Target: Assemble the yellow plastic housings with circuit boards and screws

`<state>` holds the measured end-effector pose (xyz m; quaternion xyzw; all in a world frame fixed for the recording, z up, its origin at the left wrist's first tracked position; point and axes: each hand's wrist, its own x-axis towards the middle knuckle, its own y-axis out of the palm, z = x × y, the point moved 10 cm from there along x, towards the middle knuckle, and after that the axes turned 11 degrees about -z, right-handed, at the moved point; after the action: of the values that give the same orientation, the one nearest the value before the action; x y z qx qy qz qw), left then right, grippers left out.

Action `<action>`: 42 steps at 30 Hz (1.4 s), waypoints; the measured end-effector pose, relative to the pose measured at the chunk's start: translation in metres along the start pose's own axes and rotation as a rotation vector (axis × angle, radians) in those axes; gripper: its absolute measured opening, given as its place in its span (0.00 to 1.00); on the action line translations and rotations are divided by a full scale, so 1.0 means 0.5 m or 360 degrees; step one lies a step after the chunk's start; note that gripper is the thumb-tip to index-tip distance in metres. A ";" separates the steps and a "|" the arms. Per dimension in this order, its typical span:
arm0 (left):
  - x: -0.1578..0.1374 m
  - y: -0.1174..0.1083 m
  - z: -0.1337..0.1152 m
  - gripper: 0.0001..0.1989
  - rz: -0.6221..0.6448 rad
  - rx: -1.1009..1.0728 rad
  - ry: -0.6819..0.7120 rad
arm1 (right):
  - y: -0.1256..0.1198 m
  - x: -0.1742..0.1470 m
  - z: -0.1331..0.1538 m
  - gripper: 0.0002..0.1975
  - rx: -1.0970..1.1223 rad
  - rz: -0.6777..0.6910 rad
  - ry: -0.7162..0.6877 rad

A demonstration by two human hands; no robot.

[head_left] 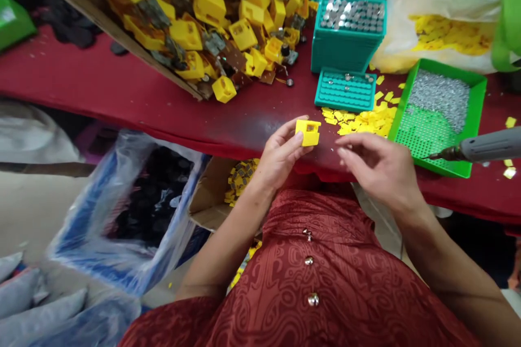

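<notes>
My left hand (280, 153) grips a small yellow plastic housing (308, 133) between thumb and fingers, just over the table's front edge. A recess shows in the housing's upper face. To the right, my right hand (380, 168) is raised with thumb and forefinger brought close together in a pinch. Whatever is between those fingertips is too small to make out. Beyond that hand lies a loose pile of flat yellow plastic pieces (372, 121). A teal tray (345, 90) with a few button cells sits behind the pile.
A cardboard box (163, 68) of yellow housings with circuit boards stands at back left. Stacked teal trays (340, 49) hold button cells. A green basket (442, 160) contains small metal screws. An electric screwdriver (488, 146) reaches in from the right. A lined blue crate (97, 255) stands below left.
</notes>
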<state>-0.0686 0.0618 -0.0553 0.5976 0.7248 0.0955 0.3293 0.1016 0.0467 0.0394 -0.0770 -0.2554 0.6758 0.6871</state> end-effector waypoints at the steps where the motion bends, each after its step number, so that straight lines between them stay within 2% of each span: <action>1: 0.008 0.005 -0.006 0.22 0.0006 0.0038 0.0049 | 0.007 0.034 -0.003 0.05 0.0061 -0.0060 0.0031; 3: 0.025 0.014 -0.018 0.23 0.0027 0.0129 0.0160 | 0.031 0.092 -0.025 0.03 0.0061 -0.0113 0.0132; 6: 0.056 0.021 -0.035 0.24 0.0058 0.0291 0.0338 | 0.068 0.145 -0.061 0.04 -0.0062 -0.0060 0.0289; 10: 0.092 0.027 -0.057 0.27 0.0100 0.0535 0.0523 | 0.091 0.175 -0.088 0.08 -0.0097 0.0051 0.0405; 15: 0.115 0.039 -0.072 0.28 0.0228 0.0814 0.0610 | 0.128 0.190 -0.121 0.10 0.0000 0.0267 0.0556; 19: 0.132 0.029 -0.069 0.28 0.0217 0.0967 0.0610 | 0.138 0.200 -0.125 0.07 -0.0187 0.0303 0.0488; 22: 0.141 0.020 -0.078 0.26 0.0132 0.1145 0.0712 | 0.150 0.200 -0.128 0.10 -0.0302 0.0375 0.0463; 24: 0.140 0.017 -0.094 0.24 0.0043 0.1377 0.0864 | 0.154 0.202 -0.133 0.11 -0.0393 0.0400 0.0442; 28: 0.125 0.025 -0.133 0.23 -0.0140 0.1935 0.1302 | 0.158 0.206 -0.138 0.12 -0.0604 0.0412 0.0340; 30: 0.124 0.025 -0.141 0.22 -0.0195 0.2082 0.1407 | 0.160 0.202 -0.137 0.13 -0.0640 0.0428 0.0302; 33: 0.134 0.007 -0.145 0.21 -0.0230 0.1926 0.1294 | 0.159 0.192 -0.136 0.16 -0.0537 0.0407 0.0296; 36: 0.140 -0.021 -0.149 0.24 -0.0268 0.1414 0.1039 | 0.149 0.179 -0.145 0.17 -0.0200 0.0293 0.0441; 38: 0.141 -0.037 -0.133 0.25 -0.0261 0.1042 0.0749 | 0.143 0.168 -0.159 0.13 0.0102 0.0218 0.0620; 42: 0.121 -0.038 -0.059 0.23 -0.0133 0.0492 0.0031 | 0.146 0.144 -0.182 0.04 0.0657 0.0170 0.0970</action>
<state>-0.1055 0.1206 -0.0649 0.6095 0.7582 -0.0251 0.2300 0.0748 0.1439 -0.0538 -0.1476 0.1069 0.6941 0.6964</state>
